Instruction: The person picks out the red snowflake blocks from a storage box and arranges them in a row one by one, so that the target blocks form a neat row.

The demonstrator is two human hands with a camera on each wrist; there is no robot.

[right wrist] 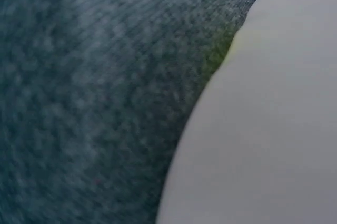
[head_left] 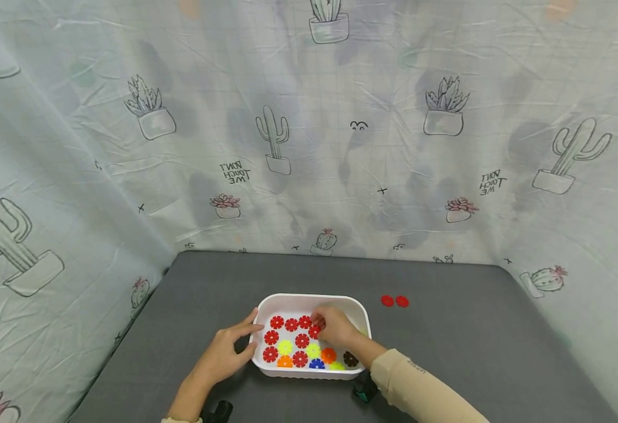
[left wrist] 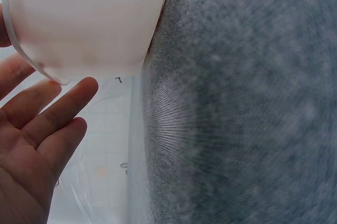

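A white plastic tray [head_left: 309,374] holds several notched interlocking discs, mostly red, with yellow, orange, blue and dark brown ones. My left hand [head_left: 224,352] touches the tray's left end, its fingers extended and one reaching over the rim. In the left wrist view, the fingers of that hand [left wrist: 42,124] lie against and near the tray wall [left wrist: 89,23]. Inside the tray, my right hand [head_left: 335,326] has curled fingers at a red disc [head_left: 314,332], which it appears to pinch by its edge. The right wrist view shows only the tray's outer wall [right wrist: 253,129], not the hand.
Two red discs [head_left: 395,301] lie side by side on the grey cloth-covered table [head_left: 446,341], right of the tray. A dark object [head_left: 364,389] sits below the right forearm. Behind the table hangs a pale curtain [head_left: 309,147] printed with cacti.
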